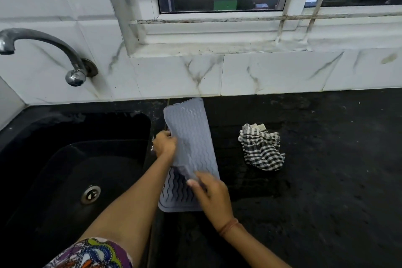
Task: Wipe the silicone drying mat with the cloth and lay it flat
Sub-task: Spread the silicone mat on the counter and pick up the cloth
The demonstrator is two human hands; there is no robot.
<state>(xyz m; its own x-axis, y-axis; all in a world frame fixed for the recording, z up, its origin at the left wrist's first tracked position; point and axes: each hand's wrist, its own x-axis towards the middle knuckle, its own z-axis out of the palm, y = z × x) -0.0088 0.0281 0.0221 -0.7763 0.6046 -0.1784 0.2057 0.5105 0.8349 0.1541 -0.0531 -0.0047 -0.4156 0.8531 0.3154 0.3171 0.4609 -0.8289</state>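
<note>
Grey wavy-ribbed silicone drying mat (191,137) folded over lengthwise, long axis toward wall. Left hand (164,143) grips left edge; right hand (212,197) pinches folded flap. Checked black-white cloth (262,148) crumpled on black surface (326,180), apart.

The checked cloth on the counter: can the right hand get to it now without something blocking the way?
Probably yes. The checked cloth lies alone on the dark counter, right of the mat. Nothing stands between them, but the right hand must first release the folded mat.
</note>
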